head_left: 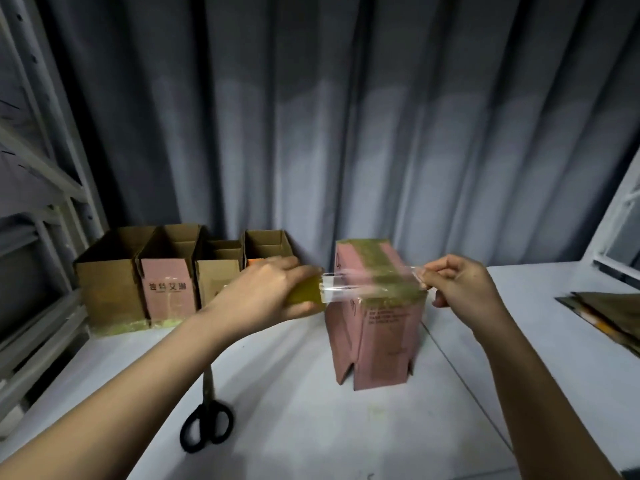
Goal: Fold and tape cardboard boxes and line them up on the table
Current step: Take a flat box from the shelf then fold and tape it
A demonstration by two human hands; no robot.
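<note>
The box (375, 313) at the middle of the frame is dusty pink with small dark print and yellowish tape bands across its top. My left grip (266, 292) holds a yellow tape roll (306, 292) paying out a clear strip (346, 282). At middle left stand brown boxes (110, 275) and one pink-fronted box (168, 285) with dark characters. Black-handled scissors (207, 420) lie on the white bench (311, 427), before grey curtains (346, 116).

A packing corner in a storeroom, by the look of it: metal shelving (38, 161) on the left, grey curtain (346, 116) behind, white table (311, 427) carrying open cardboard boxes (166, 271) and flattened cardboard (609, 313).
</note>
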